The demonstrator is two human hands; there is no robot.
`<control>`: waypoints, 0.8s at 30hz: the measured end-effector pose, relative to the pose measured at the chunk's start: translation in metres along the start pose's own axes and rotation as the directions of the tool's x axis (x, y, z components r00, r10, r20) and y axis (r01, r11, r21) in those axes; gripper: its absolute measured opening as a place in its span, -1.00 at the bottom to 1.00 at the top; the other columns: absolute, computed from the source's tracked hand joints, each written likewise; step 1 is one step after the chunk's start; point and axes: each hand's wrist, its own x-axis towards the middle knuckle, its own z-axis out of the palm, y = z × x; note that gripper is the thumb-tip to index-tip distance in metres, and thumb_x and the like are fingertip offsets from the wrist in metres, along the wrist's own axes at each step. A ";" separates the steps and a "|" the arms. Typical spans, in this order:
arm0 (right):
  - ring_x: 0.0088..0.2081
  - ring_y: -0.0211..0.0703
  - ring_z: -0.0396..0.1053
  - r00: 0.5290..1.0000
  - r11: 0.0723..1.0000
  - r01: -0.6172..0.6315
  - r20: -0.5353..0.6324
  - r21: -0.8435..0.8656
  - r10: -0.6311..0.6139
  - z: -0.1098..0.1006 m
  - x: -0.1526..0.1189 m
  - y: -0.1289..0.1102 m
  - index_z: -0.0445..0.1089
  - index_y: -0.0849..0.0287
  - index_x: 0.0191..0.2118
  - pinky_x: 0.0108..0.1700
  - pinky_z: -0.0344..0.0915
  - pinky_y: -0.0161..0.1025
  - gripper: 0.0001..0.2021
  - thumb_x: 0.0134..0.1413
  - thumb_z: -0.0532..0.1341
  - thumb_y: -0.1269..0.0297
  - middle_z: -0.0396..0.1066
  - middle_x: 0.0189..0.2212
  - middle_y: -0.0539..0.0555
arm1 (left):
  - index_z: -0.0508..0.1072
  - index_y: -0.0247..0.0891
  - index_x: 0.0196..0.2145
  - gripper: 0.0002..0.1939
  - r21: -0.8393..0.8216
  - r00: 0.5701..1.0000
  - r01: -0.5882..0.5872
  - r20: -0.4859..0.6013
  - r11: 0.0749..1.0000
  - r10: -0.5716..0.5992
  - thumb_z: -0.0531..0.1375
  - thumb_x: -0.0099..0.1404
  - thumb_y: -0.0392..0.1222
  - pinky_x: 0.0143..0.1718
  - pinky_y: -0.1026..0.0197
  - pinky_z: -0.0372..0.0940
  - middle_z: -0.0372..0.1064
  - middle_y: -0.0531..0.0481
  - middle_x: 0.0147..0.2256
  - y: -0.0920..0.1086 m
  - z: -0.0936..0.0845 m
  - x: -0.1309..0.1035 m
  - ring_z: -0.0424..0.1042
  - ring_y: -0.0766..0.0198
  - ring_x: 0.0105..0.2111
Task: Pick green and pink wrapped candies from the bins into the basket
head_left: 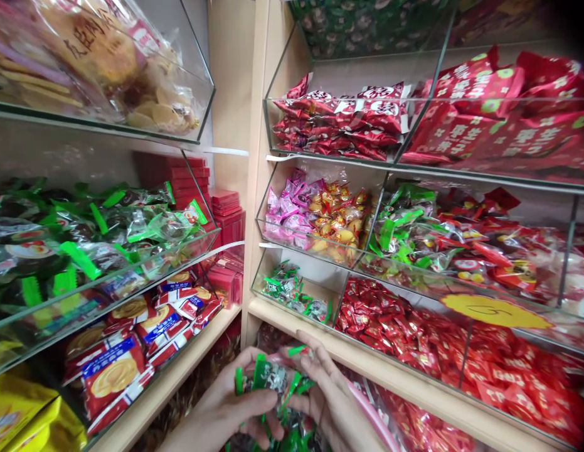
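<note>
While both hands meet at the bottom centre of the frame, they cup a loose heap of green-wrapped candies (273,380) between them. The left hand (226,408) curls under and around the pile from the left, thumb across its front, and the right hand (332,402) closes in from the right with fingers spread over the top; held this way, the small slippery packets seem less likely to spill. More green wrappers show below the hands, at the frame's bottom edge, though what holds them is hidden.

Just above and slightly right of the hands, a glass bin (273,295) on the wooden shelf (367,364) holds a thin scatter of the same green-wrapped sweets (292,290). Its front wall is low and its floor tilts forward, so stock slides toward the reaching hand. Beside it to the right lies a bin of red-wrapped candies (414,326) with a yellow price tag (496,311). At the middle left, green-sealed snack packs (75,232) fill another glass bin, and blue-and-red biscuit packets (132,351) sit below.
</note>
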 end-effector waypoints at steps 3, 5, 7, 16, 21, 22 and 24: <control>-0.40 -0.23 0.39 0.995 0.999 -0.049 0.089 -0.003 0.049 0.002 0.000 0.007 0.28 0.06 -0.05 -0.43 0.33 -0.30 -0.50 -0.15 0.35 0.07 0.41 -0.25 0.03 | 0.32 -0.24 -0.05 -0.49 0.064 0.999 0.040 0.017 0.997 -0.041 0.28 0.07 -0.03 -0.60 0.35 0.26 0.42 -0.04 -0.38 0.007 0.002 0.002 0.45 0.28 -0.56; -0.45 -0.27 0.37 0.996 1.000 -0.022 0.088 -0.012 0.023 0.003 0.000 0.009 0.32 0.10 -0.13 -0.45 0.30 -0.35 -0.54 -0.22 0.39 0.13 0.42 -0.34 0.00 | 0.33 -0.23 -0.02 -0.51 0.011 0.999 0.046 0.016 0.999 -0.046 0.22 0.12 0.02 -0.60 0.34 0.28 0.41 -0.06 -0.34 0.011 0.004 0.003 0.46 0.28 -0.57; -0.47 -0.29 0.35 0.999 1.000 -0.004 0.042 0.002 0.004 0.003 -0.001 0.007 0.33 0.12 -0.15 -0.43 0.29 -0.35 -0.56 -0.20 0.40 0.16 0.42 -0.40 -0.02 | 0.30 -0.19 0.03 -0.50 -0.085 0.997 0.065 0.047 0.994 -0.062 0.16 0.17 0.05 -0.56 0.30 0.31 0.40 -0.09 -0.27 0.014 0.005 0.002 0.48 0.25 -0.54; -0.41 -0.21 0.39 0.992 0.997 0.082 -0.097 0.015 -0.080 0.002 -0.009 -0.006 0.24 0.08 -0.01 -0.41 0.31 -0.32 -0.51 -0.10 0.35 0.22 0.41 -0.40 -0.03 | 0.21 -0.14 0.10 -0.51 -0.156 0.988 0.099 0.136 0.983 -0.078 0.07 0.26 0.03 -0.42 0.19 0.36 0.32 -0.19 -0.09 0.013 0.008 0.002 0.50 0.13 -0.38; -0.31 -0.25 0.40 0.971 0.990 0.141 -0.194 -0.006 -0.139 -0.014 -0.012 -0.014 0.14 0.01 0.13 -0.22 0.33 -0.32 -0.37 -0.09 0.35 0.25 0.44 -0.30 -0.04 | 0.19 -0.16 0.11 -0.50 0.001 0.995 -0.066 -0.072 0.998 0.066 0.09 0.24 0.01 -0.43 0.19 0.34 0.38 -0.15 -0.16 0.012 0.007 -0.002 0.45 0.21 -0.43; -0.31 -0.26 0.39 0.965 0.989 0.149 -0.217 -0.016 -0.149 -0.020 -0.014 -0.017 0.12 -0.02 0.15 -0.22 0.33 -0.33 -0.34 -0.10 0.35 0.25 0.43 -0.31 -0.05 | 0.18 -0.16 0.11 -0.49 0.031 0.986 -0.102 -0.126 0.994 0.105 0.11 0.24 -0.02 -0.45 0.22 0.32 0.40 -0.12 -0.20 0.012 0.005 -0.003 0.44 0.24 -0.45; -0.32 -0.27 0.39 0.952 0.988 0.146 -0.265 -0.052 -0.155 -0.033 -0.021 -0.020 0.08 -0.08 0.17 -0.24 0.33 -0.35 -0.28 -0.12 0.36 0.25 0.42 -0.32 -0.08 | 0.15 -0.15 0.14 -0.43 0.036 0.964 -0.154 -0.212 0.987 0.158 0.17 0.20 -0.07 -0.50 0.27 0.28 0.41 -0.05 -0.29 0.008 0.000 -0.006 0.40 0.28 -0.49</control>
